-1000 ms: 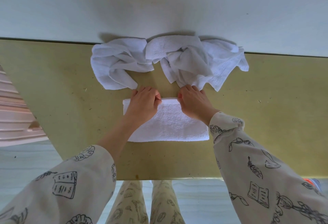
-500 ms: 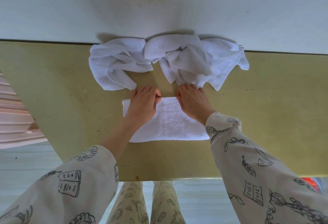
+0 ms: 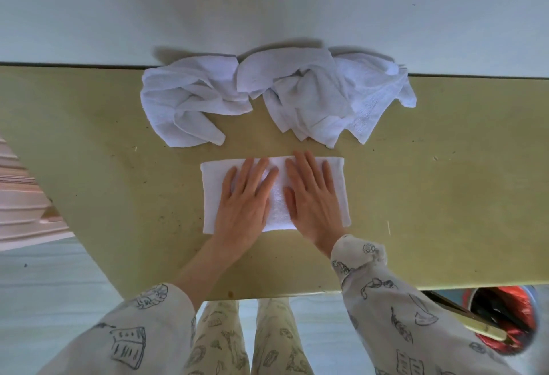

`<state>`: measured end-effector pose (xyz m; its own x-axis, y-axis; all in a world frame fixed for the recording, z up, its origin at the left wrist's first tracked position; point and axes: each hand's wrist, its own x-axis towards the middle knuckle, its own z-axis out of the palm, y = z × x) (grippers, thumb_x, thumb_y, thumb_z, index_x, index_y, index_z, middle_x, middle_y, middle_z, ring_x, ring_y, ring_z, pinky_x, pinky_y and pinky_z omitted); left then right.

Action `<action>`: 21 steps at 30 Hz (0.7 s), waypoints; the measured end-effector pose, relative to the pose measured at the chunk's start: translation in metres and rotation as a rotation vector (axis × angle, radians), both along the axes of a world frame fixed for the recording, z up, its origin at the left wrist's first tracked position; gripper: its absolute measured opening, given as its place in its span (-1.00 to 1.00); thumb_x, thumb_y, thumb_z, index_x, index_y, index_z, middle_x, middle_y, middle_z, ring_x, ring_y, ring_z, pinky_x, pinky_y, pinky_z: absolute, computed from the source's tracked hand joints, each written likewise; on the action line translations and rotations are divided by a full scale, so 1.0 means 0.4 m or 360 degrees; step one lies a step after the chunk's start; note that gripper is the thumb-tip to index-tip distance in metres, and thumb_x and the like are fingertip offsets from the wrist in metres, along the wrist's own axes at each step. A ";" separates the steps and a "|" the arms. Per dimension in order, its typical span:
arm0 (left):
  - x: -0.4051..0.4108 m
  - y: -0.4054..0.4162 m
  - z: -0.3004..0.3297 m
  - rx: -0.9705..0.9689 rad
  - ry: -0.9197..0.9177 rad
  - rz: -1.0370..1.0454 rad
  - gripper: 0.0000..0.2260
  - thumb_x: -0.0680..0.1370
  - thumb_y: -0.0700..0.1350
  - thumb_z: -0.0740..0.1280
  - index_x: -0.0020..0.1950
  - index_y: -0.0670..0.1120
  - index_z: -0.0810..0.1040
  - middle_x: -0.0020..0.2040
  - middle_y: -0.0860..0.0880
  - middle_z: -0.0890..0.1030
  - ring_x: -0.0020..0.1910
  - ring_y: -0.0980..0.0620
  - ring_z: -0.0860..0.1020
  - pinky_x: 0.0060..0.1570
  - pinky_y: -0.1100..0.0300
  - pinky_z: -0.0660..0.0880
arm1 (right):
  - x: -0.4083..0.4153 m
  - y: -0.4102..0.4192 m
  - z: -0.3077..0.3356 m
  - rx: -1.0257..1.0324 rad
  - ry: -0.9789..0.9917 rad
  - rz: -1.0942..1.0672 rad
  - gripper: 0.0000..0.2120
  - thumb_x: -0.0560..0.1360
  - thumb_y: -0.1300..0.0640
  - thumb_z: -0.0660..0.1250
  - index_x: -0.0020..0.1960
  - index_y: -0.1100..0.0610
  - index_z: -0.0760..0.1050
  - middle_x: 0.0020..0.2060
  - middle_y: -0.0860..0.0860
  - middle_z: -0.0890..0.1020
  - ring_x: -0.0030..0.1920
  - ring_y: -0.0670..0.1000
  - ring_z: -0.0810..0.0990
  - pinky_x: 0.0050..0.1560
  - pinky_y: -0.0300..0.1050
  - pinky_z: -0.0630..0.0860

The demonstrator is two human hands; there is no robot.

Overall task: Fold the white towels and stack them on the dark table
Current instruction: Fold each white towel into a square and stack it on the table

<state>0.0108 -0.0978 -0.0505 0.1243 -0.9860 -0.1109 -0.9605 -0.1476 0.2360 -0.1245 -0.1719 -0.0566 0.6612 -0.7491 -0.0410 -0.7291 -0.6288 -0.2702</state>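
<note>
A folded white towel (image 3: 212,196) lies flat as a rectangle on the olive-green table (image 3: 430,190). My left hand (image 3: 246,199) and my right hand (image 3: 313,199) press on it side by side, palms down, fingers straight and spread. Beyond them, by the table's far edge, lie two crumpled heaps of white towels: one on the left (image 3: 190,104), another on the right (image 3: 332,95).
A pale wall (image 3: 267,3) runs behind the table's far edge. A pink slatted object (image 3: 20,196) stands at the left. A bin with a red bag (image 3: 505,321) sits low at the right under the table corner. My legs (image 3: 246,339) show below the near edge.
Both hands were curled on the towel's far edge; now they lie flat and spread on top of it.
</note>
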 end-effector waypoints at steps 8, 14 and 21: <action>0.066 0.013 -0.027 0.0062 -0.0143 -0.0071 -0.57 0.60 0.02 0.05 0.47 0.01 0.23 0.48 -0.06 0.24 0.47 -0.11 0.19 0.43 -0.13 0.07 | -0.036 -0.028 -0.021 -0.0056 0.0177 -0.0100 -0.50 0.58 -0.10 -0.02 0.46 0.09 0.22 0.44 0.17 0.27 0.46 0.13 0.20 0.45 0.06 0.06; 0.155 0.036 -0.019 0.0157 -0.0146 0.0099 -0.54 0.60 0.02 -0.02 0.48 -0.08 0.21 0.49 -0.08 0.23 0.45 -0.11 0.21 0.40 -0.16 0.11 | -0.037 -0.029 -0.024 -0.0048 0.0271 -0.0094 -0.42 0.56 -0.21 -0.09 0.48 0.05 0.11 0.47 0.14 0.21 0.48 0.13 0.15 0.46 0.08 0.00; 0.179 -0.010 0.058 0.0298 0.0120 0.0526 -0.57 0.48 0.09 0.30 0.24 -0.14 0.40 0.17 -0.14 0.44 0.14 -0.18 0.38 0.16 -0.04 0.28 | -0.035 -0.028 -0.025 -0.0092 0.0280 -0.0106 -0.41 0.54 -0.22 -0.05 0.48 0.05 0.12 0.47 0.14 0.22 0.47 0.09 0.07 0.44 0.12 -0.03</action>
